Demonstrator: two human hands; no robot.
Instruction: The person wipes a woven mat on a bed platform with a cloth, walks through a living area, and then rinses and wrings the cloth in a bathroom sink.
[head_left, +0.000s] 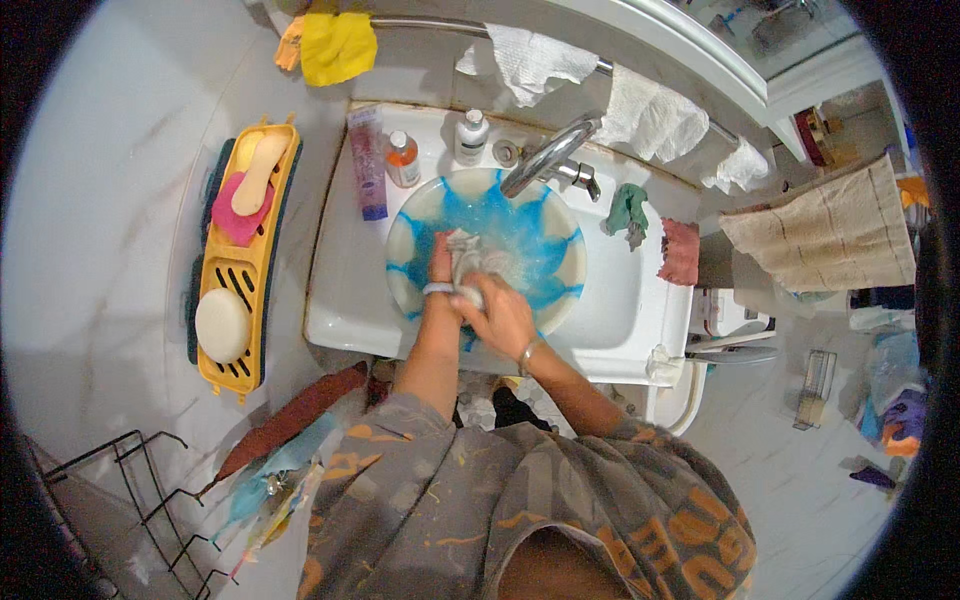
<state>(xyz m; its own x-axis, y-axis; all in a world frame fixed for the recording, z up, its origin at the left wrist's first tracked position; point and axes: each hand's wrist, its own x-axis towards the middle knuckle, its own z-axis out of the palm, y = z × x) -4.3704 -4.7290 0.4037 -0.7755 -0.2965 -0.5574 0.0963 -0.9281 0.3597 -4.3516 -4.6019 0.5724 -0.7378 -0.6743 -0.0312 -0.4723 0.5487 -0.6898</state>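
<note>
A bunched white cloth (466, 246) is held between my two hands over a blue-and-cream basin (564, 225). My left hand (442, 259) has the cloth against its palm, and its fingers are largely hidden by the folds. Close to the left wrist, my right hand (501, 315) is closed on the cloth's lower end. Cloudy water (517, 259) fills the basin, which sits in a white sink (637, 300). Above the basin's far rim curves a chrome faucet (551, 154).
Behind the basin stand an orange bottle (403, 161), a white bottle (471, 139) and a purple tube (367, 165). A green cloth (627, 210) and a pink cloth (679, 252) lie rightward. On the left wall hangs a yellow soap rack (241, 262); white cloths (536, 60) drape over a rail.
</note>
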